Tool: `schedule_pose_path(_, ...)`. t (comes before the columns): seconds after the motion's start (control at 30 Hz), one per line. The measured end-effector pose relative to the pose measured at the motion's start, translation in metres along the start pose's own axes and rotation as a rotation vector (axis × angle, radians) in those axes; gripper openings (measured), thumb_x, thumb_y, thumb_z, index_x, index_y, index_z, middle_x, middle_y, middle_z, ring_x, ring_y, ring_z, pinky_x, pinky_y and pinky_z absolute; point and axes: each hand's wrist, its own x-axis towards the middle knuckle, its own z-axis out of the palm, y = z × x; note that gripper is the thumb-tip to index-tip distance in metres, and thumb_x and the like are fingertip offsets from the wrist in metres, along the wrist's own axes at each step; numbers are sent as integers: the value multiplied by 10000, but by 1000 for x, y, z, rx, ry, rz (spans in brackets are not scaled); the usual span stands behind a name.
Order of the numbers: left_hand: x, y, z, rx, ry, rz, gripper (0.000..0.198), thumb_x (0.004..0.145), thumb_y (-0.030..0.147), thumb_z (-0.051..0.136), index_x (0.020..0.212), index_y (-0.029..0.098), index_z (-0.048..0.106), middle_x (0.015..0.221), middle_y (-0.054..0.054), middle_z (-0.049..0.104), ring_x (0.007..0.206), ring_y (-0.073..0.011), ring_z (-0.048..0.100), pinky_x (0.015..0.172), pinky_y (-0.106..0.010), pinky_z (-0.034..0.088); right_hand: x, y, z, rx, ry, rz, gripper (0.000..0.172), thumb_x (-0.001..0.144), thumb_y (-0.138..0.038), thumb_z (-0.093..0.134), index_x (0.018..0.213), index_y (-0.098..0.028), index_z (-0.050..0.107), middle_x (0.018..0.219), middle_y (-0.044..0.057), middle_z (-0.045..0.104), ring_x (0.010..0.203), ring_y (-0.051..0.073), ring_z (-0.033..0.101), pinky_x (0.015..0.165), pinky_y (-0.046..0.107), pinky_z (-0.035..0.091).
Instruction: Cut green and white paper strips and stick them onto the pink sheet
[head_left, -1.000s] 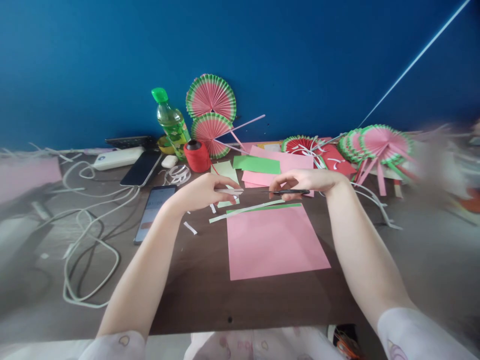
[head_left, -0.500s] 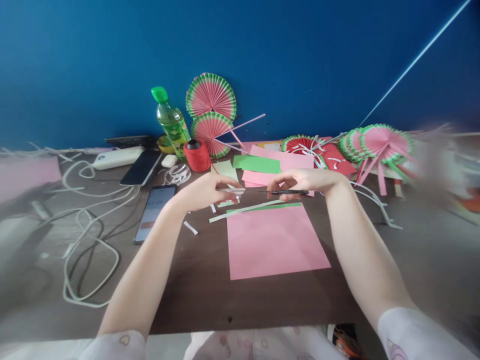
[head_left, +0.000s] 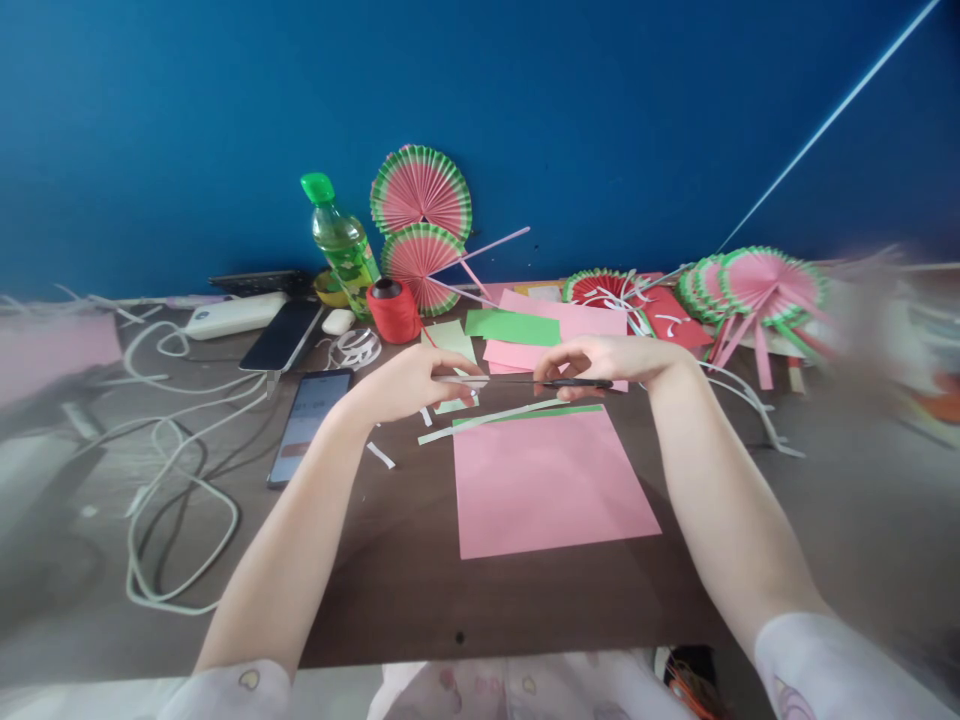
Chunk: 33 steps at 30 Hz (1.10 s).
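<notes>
My right hand point(head_left: 607, 360) is closed around the black handles of a pair of scissors point(head_left: 559, 383), whose blades point left. My left hand point(head_left: 409, 383) pinches a thin white paper strip point(head_left: 461, 381) that meets the scissor blades. Both hands hover above the brown table point(head_left: 420, 590). Just below them lie a long white strip point(head_left: 487, 419), a green strip point(head_left: 540, 412) and a pink square sheet point(head_left: 551, 482).
Behind the hands are pink and green paper sheets point(head_left: 517, 328), a red thread spool point(head_left: 394, 310), a green bottle point(head_left: 341, 245) and watermelon paper fans point(head_left: 422, 195). More fans point(head_left: 757, 285) lie at the right. Phones point(head_left: 307, 420) and white cables point(head_left: 180, 470) are at the left.
My right hand and the scissors have crept slightly left toward my left hand. Otherwise nothing has shifted.
</notes>
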Motion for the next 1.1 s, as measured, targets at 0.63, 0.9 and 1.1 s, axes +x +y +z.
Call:
schedule_pose_path(0.63,1,-2,1,-10,7,-15,352,720,345,578,1036,203,643,812,0,709,644,-130,585,557,-211,436,2,9,-1,10,28,-18,457,630,-480,674,981,-189,633,1019,61,608,835,150,548,683,259,407)
schedule_pose_path(0.9,1,-2,1,-28,-9,-26,353,719,344,584,1040,207,636,820,-3,708,621,-125,579,565,-220,449,3,9,0,13,33,-10,384,631,-409,693,932,-181,624,1008,59,615,871,160,545,718,268,418)
schedule_pose_path(1.1,1,-1,2,-21,-18,-29,342,708,327,596,1029,220,644,791,15,708,577,-114,565,553,-214,444,4,13,-1,12,36,-22,395,630,-399,691,961,-188,642,991,57,628,865,159,555,708,264,422)
